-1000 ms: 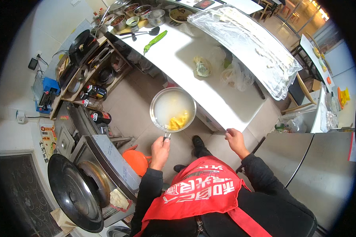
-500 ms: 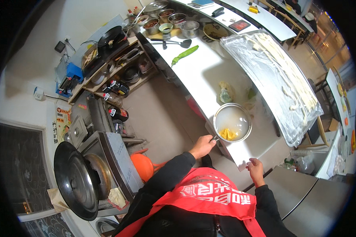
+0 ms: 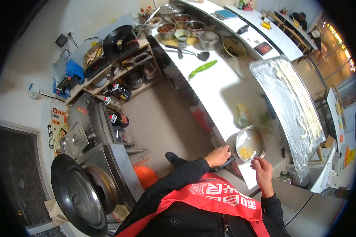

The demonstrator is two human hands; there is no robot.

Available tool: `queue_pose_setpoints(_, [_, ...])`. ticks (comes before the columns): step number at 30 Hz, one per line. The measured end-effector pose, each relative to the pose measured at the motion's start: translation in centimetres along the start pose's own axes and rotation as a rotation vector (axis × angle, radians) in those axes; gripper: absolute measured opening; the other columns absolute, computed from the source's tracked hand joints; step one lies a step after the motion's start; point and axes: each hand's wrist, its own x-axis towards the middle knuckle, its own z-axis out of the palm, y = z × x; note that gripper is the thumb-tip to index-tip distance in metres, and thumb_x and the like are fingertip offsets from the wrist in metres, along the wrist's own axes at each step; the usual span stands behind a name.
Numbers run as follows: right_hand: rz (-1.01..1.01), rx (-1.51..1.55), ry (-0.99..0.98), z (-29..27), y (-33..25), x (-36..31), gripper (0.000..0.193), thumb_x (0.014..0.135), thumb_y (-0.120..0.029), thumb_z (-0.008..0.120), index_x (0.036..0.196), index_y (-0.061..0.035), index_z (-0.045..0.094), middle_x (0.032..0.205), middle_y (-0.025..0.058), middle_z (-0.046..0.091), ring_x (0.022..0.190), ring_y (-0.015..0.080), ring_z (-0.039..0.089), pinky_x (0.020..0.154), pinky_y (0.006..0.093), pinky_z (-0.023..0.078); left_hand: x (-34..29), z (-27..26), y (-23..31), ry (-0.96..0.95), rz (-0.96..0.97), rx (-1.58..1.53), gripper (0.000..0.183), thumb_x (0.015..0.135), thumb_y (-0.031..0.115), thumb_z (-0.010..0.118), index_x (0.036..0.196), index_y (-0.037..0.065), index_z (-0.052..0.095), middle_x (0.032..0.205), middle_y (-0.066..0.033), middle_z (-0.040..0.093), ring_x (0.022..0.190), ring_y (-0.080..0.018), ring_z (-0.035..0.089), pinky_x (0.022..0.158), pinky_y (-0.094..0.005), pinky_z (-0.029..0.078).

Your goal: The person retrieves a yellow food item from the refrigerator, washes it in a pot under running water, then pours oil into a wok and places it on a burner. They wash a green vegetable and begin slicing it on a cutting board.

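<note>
White characters stand on the red apron point(image 3: 219, 197), nearer the body than the left fingers point(image 3: 226, 149) and right fingers point(image 3: 258, 161), with a white square emblem at their left end. Well left of the left fingers, a yellow-orange poster point(image 3: 59, 128) bears small dark print. Between them, the labels on the dark bottles point(image 3: 120, 119) are too small to read.

Pan point(image 3: 262, 137) shifts from above the floor to the table point(image 3: 211, 87), now beside the bagged bundle point(image 3: 242, 118). More of its dark handle point(image 3: 225, 162) shows by the left hand point(image 3: 218, 156); grip unclear. Right hand point(image 3: 262, 170), previously apart, nears pan rim. Yellow pieces point(image 3: 245, 153) appear looser.
</note>
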Motion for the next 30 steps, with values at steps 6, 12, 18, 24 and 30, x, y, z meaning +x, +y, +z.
queue_pose_setpoints(6, [0.083,0.639,-0.4,19.0,-14.5,8.6,0.045,0.108,-0.039,0.051,0.089,-0.0012,0.064,0.082,0.008,0.067,0.069,0.0164,0.065,0.068,0.0284,0.053,-2.3,-17.6,0.1,0.263,0.177,-0.595,0.042,0.111,0.038,0.042,0.115,-0.001,0.058,0.085,-0.0115,0.066,0.065,-0.0231,0.066,0.062,-0.0398,0.053])
queue_pose_setpoints(12, [-0.47,0.06,-0.197,40.5,-22.6,14.6,0.042,0.105,-0.026,0.056,0.072,-0.0003,0.057,0.06,0.0129,0.054,0.056,0.0239,0.055,0.055,0.0407,0.042,-4.9,-30.0,-6.1,0.323,0.025,-1.681,0.048,0.098,0.044,0.052,0.084,0.001,0.065,0.085,-0.0189,0.072,0.083,-0.0334,0.071,0.082,-0.0442,0.058])
queue_pose_setpoints(18, [-1.057,0.064,-0.331,49.3,-24.7,20.4,0.033,0.103,-0.019,0.056,0.077,0.0004,0.06,0.068,0.0223,0.056,0.061,0.039,0.057,0.057,0.0433,0.043,-4.9,-36.9,-14.5,0.608,0.008,-1.856,0.045,0.103,0.04,0.046,0.095,0.001,0.069,0.099,-0.0168,0.073,0.094,-0.0309,0.069,0.09,-0.0423,0.055])
queue_pose_setpoints(24, [-0.99,-0.323,-0.47,55.5,-22.3,29.9,0.024,0.095,-0.024,0.064,0.092,-0.0005,0.067,0.092,0.0219,0.064,0.084,0.0408,0.063,0.073,0.049,0.053,-7.5,-42.5,-17.7,0.799,-0.063,-1.611,0.036,0.107,0.032,0.048,0.128,0.004,0.056,0.125,-0.0136,0.068,0.111,-0.0297,0.066,0.099,-0.0403,0.052])
queue_pose_setpoints(30, [-0.741,-0.645,-0.589,59.4,-23.0,39.3,0.043,0.094,-0.034,0.067,0.116,0.0028,0.07,0.124,0.0306,0.065,0.117,0.0416,0.062,0.099,0.0462,0.051,-14.0,-47.0,-20.9,1.089,-0.457,-1.213,0.039,0.105,0.033,0.056,0.131,0.004,0.053,0.117,-0.0215,0.071,0.096,-0.0278,0.072,0.081,-0.0372,0.056])
